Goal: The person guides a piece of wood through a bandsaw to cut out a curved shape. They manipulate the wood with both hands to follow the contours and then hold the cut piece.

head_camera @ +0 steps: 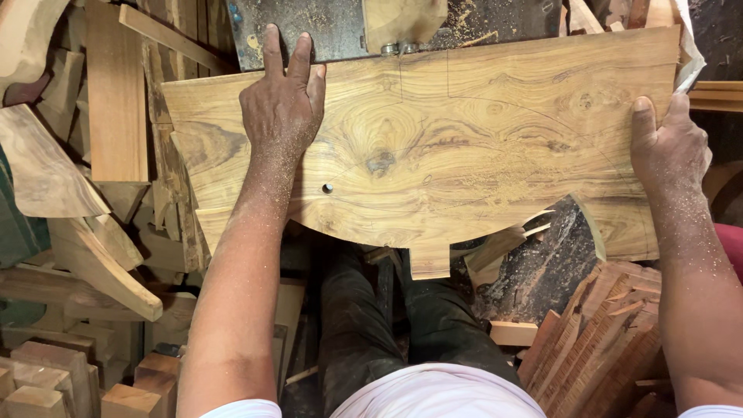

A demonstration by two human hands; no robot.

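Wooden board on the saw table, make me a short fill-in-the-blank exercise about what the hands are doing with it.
1. The left hand lies flat on the wooden board, fingers spread, near its ____ end.
2. The right hand grips the board's ____ edge.
3. A small round ____ is drilled in the board just below the left hand.
4. Both forearms are dusted with ____.

Missing words: left; right; hole; sawdust
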